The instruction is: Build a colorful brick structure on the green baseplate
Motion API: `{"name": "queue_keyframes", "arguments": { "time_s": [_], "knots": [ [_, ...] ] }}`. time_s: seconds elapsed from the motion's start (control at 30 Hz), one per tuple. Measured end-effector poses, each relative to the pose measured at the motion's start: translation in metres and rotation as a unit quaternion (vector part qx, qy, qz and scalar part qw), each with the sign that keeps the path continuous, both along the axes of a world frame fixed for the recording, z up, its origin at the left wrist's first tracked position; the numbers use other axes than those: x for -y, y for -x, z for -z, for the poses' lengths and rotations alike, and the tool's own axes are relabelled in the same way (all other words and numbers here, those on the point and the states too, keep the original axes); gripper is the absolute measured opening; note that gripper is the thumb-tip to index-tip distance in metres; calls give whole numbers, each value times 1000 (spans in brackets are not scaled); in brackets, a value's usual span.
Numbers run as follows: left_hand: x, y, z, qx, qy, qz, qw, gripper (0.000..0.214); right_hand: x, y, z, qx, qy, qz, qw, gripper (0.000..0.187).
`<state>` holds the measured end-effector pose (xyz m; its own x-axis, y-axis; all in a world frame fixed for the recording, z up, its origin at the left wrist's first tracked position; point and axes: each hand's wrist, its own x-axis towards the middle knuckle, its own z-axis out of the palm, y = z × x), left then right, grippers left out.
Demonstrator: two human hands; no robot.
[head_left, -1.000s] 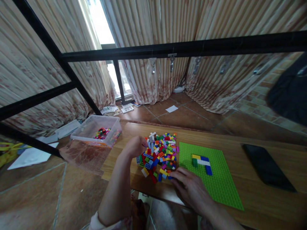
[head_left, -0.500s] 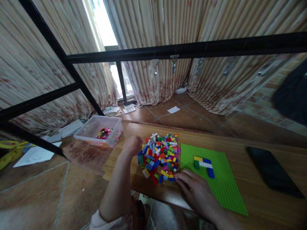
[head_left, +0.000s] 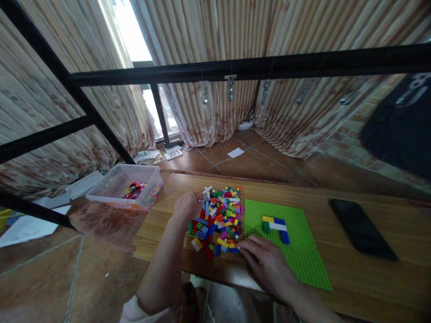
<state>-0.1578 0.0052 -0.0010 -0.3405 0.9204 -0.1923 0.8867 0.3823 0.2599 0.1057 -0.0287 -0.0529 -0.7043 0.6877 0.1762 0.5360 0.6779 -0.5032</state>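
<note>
A heap of mixed building bricks lies on a wooden table. My left hand is at the heap's left edge, its fingers curled in among the bricks; whatever they pinch is hidden. Near the front right of the heap, my right hand has its fingers drawn together, a tiny pale spot at their tips that I cannot make out. Partly under this hand is a green baseplate. Fixed on it are a yellow brick, a green brick, a white brick and blue bricks, forming an angular shape.
A black phone rests on the table at the right. Left of the table, a clear plastic bin with more bricks stands on the floor. A black metal frame crosses in front of the curtains.
The whole scene has shifted left as the head camera turned slightly right. My left hand has moved a little relative to the bricks; my right hand stays beside the heap.
</note>
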Motion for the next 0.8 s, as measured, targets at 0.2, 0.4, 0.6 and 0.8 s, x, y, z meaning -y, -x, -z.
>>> {"name": "queue_keyframes", "arguments": {
  "time_s": [0.2,0.4,0.6,0.8],
  "knots": [
    [-2,0,3,-21,9,-13,1000,26,1,-1,-3,4,-5,8,1000,18],
    [-4,-3,1,-33,16,-23,999,26,1,-3,-5,7,-11,14,1000,17],
    [-5,-8,-1,-38,30,-18,999,25,1,-5,-4,6,-19,13,1000,17],
    [-8,-13,3,-36,38,-16,999,21,1,-7,-5,5,-19,11,1000,18]
  ]
}}
